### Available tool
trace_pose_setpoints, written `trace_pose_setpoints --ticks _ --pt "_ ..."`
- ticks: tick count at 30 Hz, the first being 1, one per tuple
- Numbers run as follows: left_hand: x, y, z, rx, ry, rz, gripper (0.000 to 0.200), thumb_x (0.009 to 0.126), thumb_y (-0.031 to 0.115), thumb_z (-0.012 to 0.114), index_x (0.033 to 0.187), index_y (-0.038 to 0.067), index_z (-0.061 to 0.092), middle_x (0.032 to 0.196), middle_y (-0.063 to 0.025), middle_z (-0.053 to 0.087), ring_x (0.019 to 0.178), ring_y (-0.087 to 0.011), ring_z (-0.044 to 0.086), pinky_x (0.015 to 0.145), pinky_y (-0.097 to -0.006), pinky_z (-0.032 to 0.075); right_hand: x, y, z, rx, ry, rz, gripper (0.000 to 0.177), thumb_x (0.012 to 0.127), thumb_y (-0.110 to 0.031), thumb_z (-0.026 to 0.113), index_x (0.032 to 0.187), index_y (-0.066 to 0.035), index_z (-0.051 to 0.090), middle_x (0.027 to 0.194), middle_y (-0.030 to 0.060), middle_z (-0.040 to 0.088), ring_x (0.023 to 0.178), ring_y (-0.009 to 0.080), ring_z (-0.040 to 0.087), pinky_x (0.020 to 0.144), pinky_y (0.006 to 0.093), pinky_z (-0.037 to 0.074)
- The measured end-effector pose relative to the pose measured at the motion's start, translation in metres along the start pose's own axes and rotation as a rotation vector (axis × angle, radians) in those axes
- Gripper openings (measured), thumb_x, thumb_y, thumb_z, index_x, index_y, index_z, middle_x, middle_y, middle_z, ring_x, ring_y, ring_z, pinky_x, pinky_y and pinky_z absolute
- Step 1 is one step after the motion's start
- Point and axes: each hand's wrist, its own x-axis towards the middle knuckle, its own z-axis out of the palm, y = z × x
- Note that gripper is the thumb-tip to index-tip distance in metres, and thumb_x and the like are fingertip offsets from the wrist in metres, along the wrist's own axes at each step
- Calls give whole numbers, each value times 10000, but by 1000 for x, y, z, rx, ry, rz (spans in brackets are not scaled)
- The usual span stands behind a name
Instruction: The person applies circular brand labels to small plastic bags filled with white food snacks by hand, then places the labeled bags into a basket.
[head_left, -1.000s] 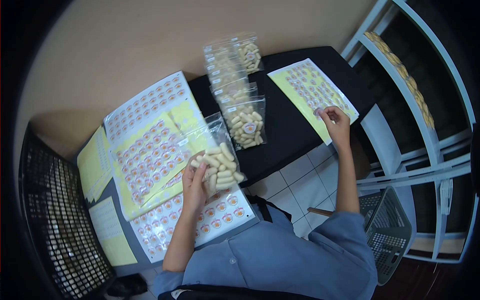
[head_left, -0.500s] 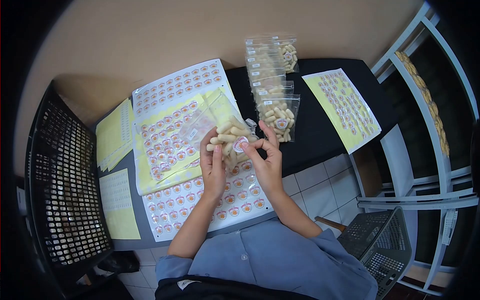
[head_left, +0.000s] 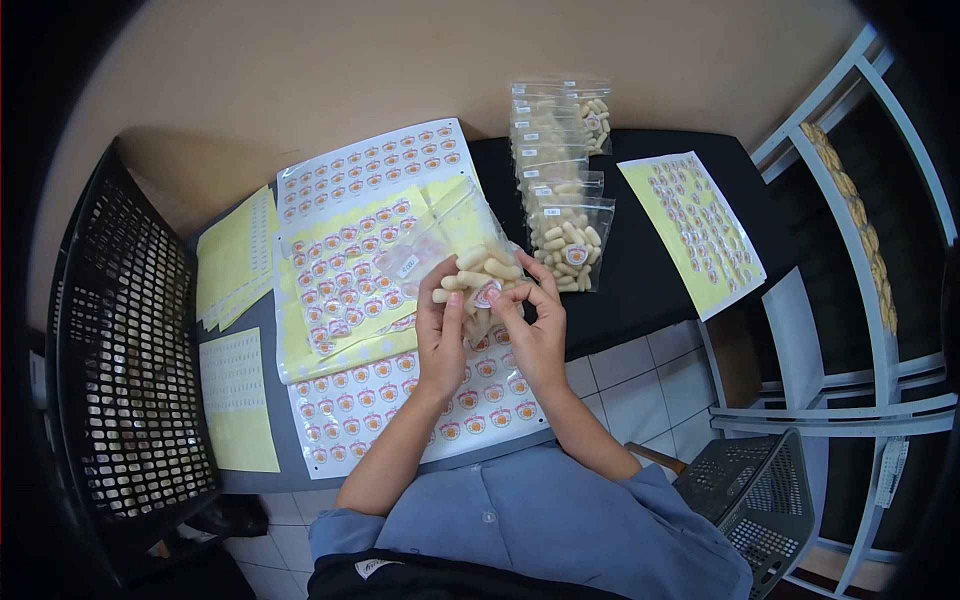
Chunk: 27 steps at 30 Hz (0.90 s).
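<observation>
Both hands hold a clear zip bag (head_left: 478,262) of pale, finger-shaped pieces above the sticker sheets. My left hand (head_left: 441,335) is closed round the bag's left side, its thumb on the front. With thumb and fingers, my right hand (head_left: 536,325) presses on a round pink and orange sticker (head_left: 487,293) at the bag's front and grips the bag's right side. The bag's upper part, with a small white label (head_left: 408,266), leans to the left. Under the hands lie white sheets of round stickers (head_left: 375,405) and a yellow-backed sheet (head_left: 350,270).
Filled, labelled bags (head_left: 567,245) overlap in a column on the black cloth. Right of them lies another sticker sheet (head_left: 700,225). Yellow label sheets (head_left: 235,400) are at the left, beside a black basket (head_left: 135,350). A grey crate (head_left: 765,500) stands lower right.
The whole view has shifted slightly. Both hands still hold the bag, and the right thumb and fingers now lie flatter over the sticker on its front.
</observation>
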Motion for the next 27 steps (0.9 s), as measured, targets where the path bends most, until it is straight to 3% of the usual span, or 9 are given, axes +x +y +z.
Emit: trace_pose_setpoints --ticks 4,7,11,14,18,20,21,25,27 --pt "0 1 1 -62 1 -8 395 874 129 442 1234 37 311 1146 -106 442 1038 -166 468 873 -282 396 0 2 1 -24 17 -21 131 708 -108 634 652 -12 564 1149 159 456 1094 278 424 923 367 303" --pt "0 5 8 -29 46 59 443 766 -17 571 1161 26 378 1047 -105 490 976 -144 497 792 -245 444 -1 1 4 -13 7 -39 164 708 -104 637 627 -10 530 1130 153 468 1067 276 446 901 363 326" --pt "2 9 -1 81 147 44 392 776 -6 562 1132 18 402 1013 -92 507 948 -139 512 784 -245 447 -1 0 7 -68 -51 -98 228 700 -104 649 580 -18 474 1086 152 483 1045 295 449 879 379 341" --pt "7 13 -8 115 203 171 362 783 3 558 1115 16 415 990 -77 515 902 -118 520 772 -237 447 8 -12 5 -177 -83 -248 273 669 -116 681 547 -41 448 1029 143 503 1043 321 437 866 400 348" --pt "25 27 -18 71 382 220 357 789 14 555 1115 18 411 975 -67 515 889 -107 517 765 -231 447 35 -96 -10 -129 -143 -619 265 576 -133 746 645 -85 495 935 110 510 949 290 498 821 404 366" --pt "30 29 -24 152 372 196 368 805 25 527 1148 26 395 1001 -62 510 921 -97 502 784 -223 427 53 -137 -24 -98 -221 -1108 296 567 -119 741 745 -77 508 886 101 498 828 260 528 724 366 397" --pt "31 31 -24 144 368 198 372 805 35 534 1149 26 393 997 -57 510 912 -88 501 775 -219 426 59 -156 -25 -140 -222 -1230 301 574 -118 734 764 -67 507 870 94 490 780 249 524 687 339 397" --pt "34 38 -26 135 392 145 369 804 49 546 1141 26 396 991 -54 512 908 -85 502 774 -221 426 115 -201 -46 -329 -606 -1715 317 790 -137 558 1062 -161 397 924 7 426 778 132 493 677 272 304" --pt "38 36 -32 109 404 155 364 804 58 555 1131 27 399 983 -52 513 898 -84 507 772 -219 426 126 -192 -26 -166 -515 -1749 312 791 -105 543 1059 -159 395 929 13 419 768 132 494 666 275 299"
